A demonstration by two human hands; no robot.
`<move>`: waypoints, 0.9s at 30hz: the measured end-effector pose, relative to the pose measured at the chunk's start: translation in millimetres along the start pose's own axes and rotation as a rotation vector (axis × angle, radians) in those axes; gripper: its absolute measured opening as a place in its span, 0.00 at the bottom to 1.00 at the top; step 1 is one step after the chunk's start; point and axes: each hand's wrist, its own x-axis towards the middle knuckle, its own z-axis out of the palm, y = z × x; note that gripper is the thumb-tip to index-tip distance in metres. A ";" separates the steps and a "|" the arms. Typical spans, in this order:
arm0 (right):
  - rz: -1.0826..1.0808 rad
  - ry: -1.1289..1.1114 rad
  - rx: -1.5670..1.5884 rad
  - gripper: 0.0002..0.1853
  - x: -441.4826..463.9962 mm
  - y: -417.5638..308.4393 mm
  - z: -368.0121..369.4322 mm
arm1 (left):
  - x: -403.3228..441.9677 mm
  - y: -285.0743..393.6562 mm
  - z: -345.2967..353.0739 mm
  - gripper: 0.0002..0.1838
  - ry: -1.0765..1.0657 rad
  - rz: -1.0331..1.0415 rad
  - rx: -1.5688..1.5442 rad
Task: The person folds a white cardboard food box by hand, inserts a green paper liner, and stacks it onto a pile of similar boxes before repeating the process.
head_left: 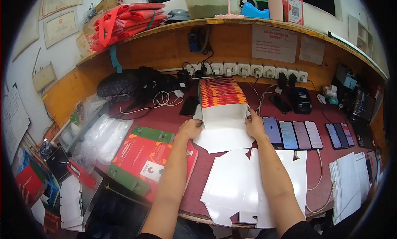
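A partly folded cardboard box, white on the inside, lies on the desk in front of me with its long flap spread towards me. My left hand is closed on its left side edge, and my right hand is closed on its right side edge. Directly behind it stands a row of red and orange boxes, packed close together. Below my hands lies a stack of flat white box blanks, partly covered by my right forearm. A red and green carton lies beside my left forearm.
Several phones lie in a row at the right, one with a white cable. A stack of white sheets is at the right edge. Clear plastic bags lie at the left. Power sockets line the back wall under a shelf.
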 end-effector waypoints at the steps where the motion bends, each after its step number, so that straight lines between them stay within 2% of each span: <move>1: -0.014 -0.015 0.026 0.31 0.7 0.9 -0.3 | 8.6 -11.0 6.9 0.22 0.011 -0.003 -0.003; 3: -0.049 0.016 0.036 0.32 4.5 0.2 -1.9 | 16.6 -15.2 8.5 0.21 0.155 0.003 -0.239; 4: -0.073 0.051 0.049 0.33 7.1 -5.8 -3.9 | 14.1 -11.0 2.6 0.21 0.171 0.006 -0.244; 5: -0.009 0.057 0.022 0.35 13.4 -12.0 -14.3 | 11.8 -5.9 -4.4 0.20 0.275 0.003 -0.223; 6: -0.032 0.064 0.014 0.35 16.7 -26.6 -24.7 | 3.6 6.2 -17.0 0.19 0.380 0.001 -0.207; 7: -0.200 0.228 0.161 0.32 19.3 -40.9 -37.1 | -2.5 18.5 -29.1 0.19 0.400 0.012 -0.223; 9: -0.499 0.465 0.413 0.25 9.9 -85.4 -77.0 | -15.4 49.6 -52.4 0.17 0.623 0.322 -0.555; 10: -0.628 0.540 0.521 0.21 -7.2 -124.1 -100.9 | -25.9 69.7 -64.3 0.17 0.634 0.347 -0.569; 11: -0.646 0.555 0.508 0.21 -19.5 -151.6 -118.0 | -39.9 90.7 -75.3 0.16 0.606 0.500 -0.665; 12: -0.762 0.552 0.593 0.18 -32.7 -174.0 -130.9 | -57.8 109.5 -84.7 0.15 0.563 0.646 -0.757; 13: -0.867 0.542 0.678 0.14 -44.0 -193.1 -141.0 | -79.8 126.5 -93.9 0.15 0.510 0.694 -0.712; 14: -0.900 0.467 0.684 0.12 -50.7 -210.6 -149.1 | -101.3 139.6 -98.6 0.15 0.493 0.695 -0.720; 16: -0.924 0.254 0.808 0.13 -77.4 -241.4 -165.2 | -145.8 161.1 -108.6 0.17 0.324 0.827 -0.796; 18: -0.973 0.064 0.821 0.22 -124.6 -259.1 -187.3 | -204.0 177.3 -118.8 0.22 0.311 1.017 -0.882; 20: -1.123 -0.112 1.065 0.22 -190.9 -278.3 -198.9 | -269.6 199.1 -120.7 0.27 0.252 1.244 -1.217; 21: -1.217 -0.286 0.956 0.37 -221.7 -274.2 -209.2 | -310.9 210.1 -122.0 0.31 0.138 1.203 -1.448; 22: -1.252 -0.281 0.946 0.37 -253.7 -286.4 -207.1 | -350.5 221.8 -125.0 0.34 0.006 1.147 -1.669; 23: -1.291 -0.375 1.324 0.25 -288.7 -310.5 -192.8 | -384.2 236.4 -130.7 0.34 0.006 1.180 -1.651; 24: -1.298 -0.484 1.706 0.14 -326.7 -334.8 -179.3 | -418.0 253.1 -135.5 0.30 0.041 1.232 -1.792; 25: -1.265 -0.608 2.090 0.09 -368.5 -347.0 -179.0 | -448.9 269.2 -138.5 0.26 0.072 1.280 -1.934; 26: -0.790 -0.185 1.936 0.15 -425.1 -345.0 -199.0 | -473.4 283.6 -139.0 0.21 0.096 1.328 -2.076; 27: -0.691 -0.122 2.049 0.17 -449.0 -351.9 -202.8 | -487.8 294.9 -136.7 0.17 0.099 1.384 -2.218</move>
